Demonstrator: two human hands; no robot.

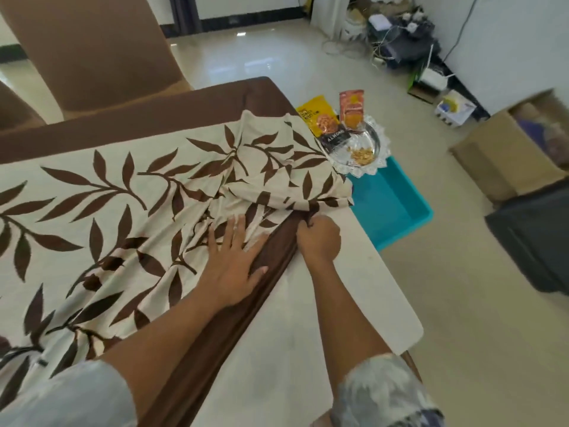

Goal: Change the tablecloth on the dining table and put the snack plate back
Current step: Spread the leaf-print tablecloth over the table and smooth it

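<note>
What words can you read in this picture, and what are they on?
"ALMOND": dark lower part of the yellow snack packet.
Upper lines on that packet: too blurred to read.
Print on the orange snack packet: too blurred to read.
Print on the white box on the floor: too small to read.

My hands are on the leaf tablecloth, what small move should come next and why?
Probably draw the brown border toward the bare right side of the table: the right hand pinches it, the left hand lies flat on the tablecloth, which is bunched and leaves that side uncovered.

Home dining room: table [311, 349], covered chair [92, 50]
</note>
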